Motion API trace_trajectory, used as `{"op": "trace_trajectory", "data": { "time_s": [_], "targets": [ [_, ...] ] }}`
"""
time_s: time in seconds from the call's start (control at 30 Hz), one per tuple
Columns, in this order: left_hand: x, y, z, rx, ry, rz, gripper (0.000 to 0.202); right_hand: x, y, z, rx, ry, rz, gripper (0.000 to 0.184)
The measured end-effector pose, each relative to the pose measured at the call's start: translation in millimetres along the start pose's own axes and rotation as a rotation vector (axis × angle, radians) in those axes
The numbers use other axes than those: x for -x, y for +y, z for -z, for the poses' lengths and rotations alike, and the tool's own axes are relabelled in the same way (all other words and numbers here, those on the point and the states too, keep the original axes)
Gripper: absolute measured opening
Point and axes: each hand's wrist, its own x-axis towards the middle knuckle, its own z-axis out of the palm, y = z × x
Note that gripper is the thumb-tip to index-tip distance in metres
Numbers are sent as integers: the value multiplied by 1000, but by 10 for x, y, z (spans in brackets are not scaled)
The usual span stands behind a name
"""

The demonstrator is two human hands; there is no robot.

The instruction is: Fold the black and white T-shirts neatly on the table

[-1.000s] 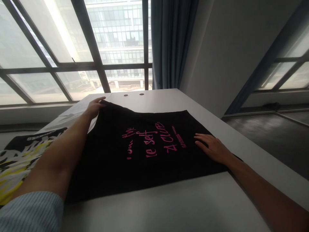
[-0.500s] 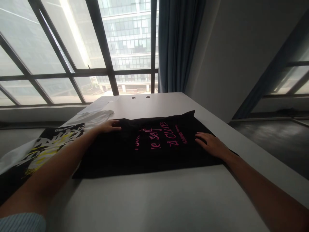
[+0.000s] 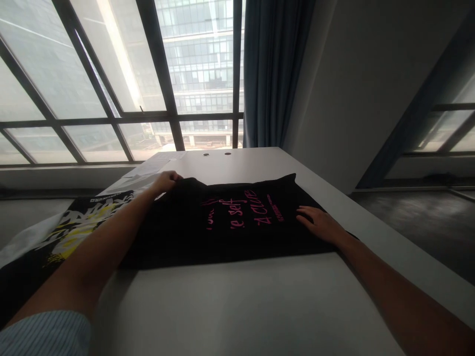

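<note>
one black cloth garment with pink lettering (image 3: 222, 242) lies on the smooth white counter (image 3: 230, 301), its far left edge in the pinched grip of the left hand (image 3: 167, 182), its right side beneath the open, palm-down right hand (image 3: 322, 225); both bare forearms (image 3: 113, 257) reach forward; two round holes (image 3: 206, 155) mark the counter's far end.

Matt cloth is seen in the black garment (image 3: 222, 240) and far curtain (image 3: 274, 74); the white table (image 3: 230, 301) is smoothly finished.

two hands (image 3: 167, 181) (image 3: 322, 225), one black garment (image 3: 237, 238), one yellow-patterned cloth (image 3: 87, 220), one table (image 3: 230, 301), two grommets (image 3: 206, 155) (image 3: 227, 154)
</note>
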Motion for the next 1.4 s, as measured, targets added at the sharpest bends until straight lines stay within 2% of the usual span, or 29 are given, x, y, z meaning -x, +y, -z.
{"op": "trace_trajectory", "data": {
  "time_s": [0.1, 0.2, 0.27, 0.37, 0.5, 0.63, 0.67, 0.77, 0.83, 0.93, 1.0, 1.07, 1.13, 1.17, 1.23, 1.27, 1.4],
  "targets": [
    [225, 3, 253, 57, 18, -131, 25, -5, 24, -22, 4, 9, 5, 52],
    [529, -28, 430, 23, -76, -183, 36, -17, 53, -46, 7, 21, 19, 51],
    [713, -47, 469, -8, -144, -181, 35, -25, 67, -56, 7, 19, 30, 52],
    [881, -46, 434, -73, -187, -156, 37, -31, 72, -57, 14, 8, 27, 54],
    [880, 0, 394, -135, -242, -103, 46, -30, 56, -43, 18, -4, 20, 54],
    [764, -9, 504, -52, -14, -22, 62, -22, 42, -30, 23, -12, 11, 55],
    [746, -24, 539, -59, 10, 4, 66, -20, 41, -28, 24, -12, 11, 55],
    [760, -40, 580, -226, -48, 40, 75, -21, 40, -23, 26, -10, 9, 53],
    [827, 14, 526, -417, -97, -8, 73, -25, 40, -22, 29, -19, 1, 53],
    [981, 192, 327, -629, -191, -173, 59, -30, 45, -21, 29, -34, -9, 55],
    [1092, 309, 155, -628, -304, -285, 51, -30, 51, -22, 21, -35, -7, 55],
    [1190, 367, -9, -597, -417, -354, 52, -28, 60, -25, 14, -30, -6, 55],
    [1264, 351, -135, -588, -498, -391, 50, -27, 69, -29, 11, -31, -5, 55],
    [1289, 323, -178, -579, -516, -404, 43, -27, 72, -32, 10, -33, -5, 55],
    [1315, 257, -213, -535, -504, -427, 29, -28, 78, -36, 11, -35, -3, 53],
    [1318, 232, -204, -502, -476, -434, 28, -29, 80, -38, 12, -32, -2, 52],
    [1310, 246, -47, -342, -261, -403, 29, -32, 85, -44, 12, -22, -2, 51]
  ]
}}
